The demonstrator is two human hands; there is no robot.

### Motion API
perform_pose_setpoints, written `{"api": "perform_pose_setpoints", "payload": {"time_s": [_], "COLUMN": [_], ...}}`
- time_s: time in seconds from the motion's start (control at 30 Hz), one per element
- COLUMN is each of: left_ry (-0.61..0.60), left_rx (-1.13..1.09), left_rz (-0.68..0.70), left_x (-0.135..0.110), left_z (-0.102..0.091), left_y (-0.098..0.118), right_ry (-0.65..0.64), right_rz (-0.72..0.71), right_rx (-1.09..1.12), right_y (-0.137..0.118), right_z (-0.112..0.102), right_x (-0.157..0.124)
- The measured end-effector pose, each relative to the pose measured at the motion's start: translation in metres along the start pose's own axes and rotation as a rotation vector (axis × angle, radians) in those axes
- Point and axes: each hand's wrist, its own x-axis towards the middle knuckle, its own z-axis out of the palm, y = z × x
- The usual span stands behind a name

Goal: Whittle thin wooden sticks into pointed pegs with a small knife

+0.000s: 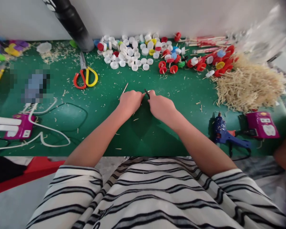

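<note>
My left hand [131, 102] is closed in a pinch just above the green tabletop, its fingertips close to those of my right hand. A thin metallic rod [124, 90] sticks out past its far side; I cannot tell whether the hand holds it. My right hand [161, 106] is closed around a small dark pointed tool [146, 93], whose tip shows between the two hands. A tiny pale sliver shows by the fingertips, too small to name. Scissors [91, 77] with one red and one yellow handle lie beyond my left hand.
Loose bottle caps [130, 52] spread along the wall beside a black bottle [72, 27]. Red caps on sticks [200, 65] and a straw-like pile [250, 84] lie right. A blue glue gun [225, 132] and purple power boxes [262, 125] sit near the edge; white cables [52, 127] run left.
</note>
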Motion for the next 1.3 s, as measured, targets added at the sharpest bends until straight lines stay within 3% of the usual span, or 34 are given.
{"api": "perform_pose_setpoints", "payload": {"time_s": [0.3, 0.43, 0.73, 1.3], "left_ry": [0.040, 0.041, 0.017, -0.014], "left_rx": [0.053, 0.066, 0.080, 0.041], "left_rz": [0.030, 0.052, 0.109, 0.170], "left_x": [-0.006, -0.009, -0.015, -0.019], "left_z": [0.006, 0.008, 0.006, 0.005], "left_y": [-0.003, -0.006, -0.009, -0.012], "right_ry": [0.016, -0.005, -0.022, 0.025], "right_rz": [0.104, 0.122, 0.096, 0.029], "right_rx": [0.166, 0.177, 0.076, -0.014], "right_y": [0.040, 0.045, 0.019, 0.003], "right_z": [0.011, 0.017, 0.015, 0.024], "right_x": [-0.051, -0.061, -0.054, -0.035]}}
